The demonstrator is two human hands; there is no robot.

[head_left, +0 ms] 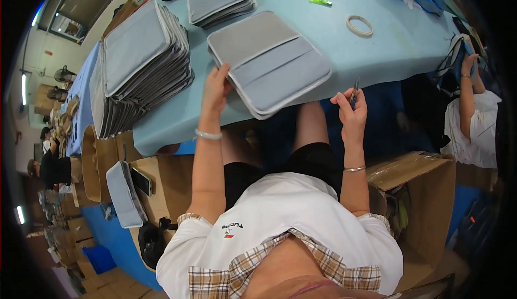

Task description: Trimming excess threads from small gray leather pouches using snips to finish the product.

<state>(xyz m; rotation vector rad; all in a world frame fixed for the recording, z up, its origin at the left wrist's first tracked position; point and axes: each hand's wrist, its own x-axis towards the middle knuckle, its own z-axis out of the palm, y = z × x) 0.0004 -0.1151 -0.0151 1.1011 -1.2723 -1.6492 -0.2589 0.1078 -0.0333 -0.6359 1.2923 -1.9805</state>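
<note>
My left hand (pixel 216 90) grips the left edge of a grey fabric panel (pixel 274 75) with rounded corners, pale edge binding and flat pockets across its face. The panel is tilted over the table's front edge, its near corner jutting toward my lap. To the right, apart from the panel, my right hand (pixel 351 110) is closed around small thread snips (pixel 355 91), blades pointing up and away from me. A tall stack of similar grey panels (pixel 137 51) stands to the left of my left hand. Behind the held panel lies a shorter stack (pixel 221 0).
On the light blue table (pixel 377 54) lie a tape roll (pixel 360 26) and a small green item (pixel 320 1). Cardboard boxes stand at my left (pixel 167 175) and right (pixel 425 207). A phone (pixel 141 181) rests by the left box. Another person (pixel 474 116) works at far right.
</note>
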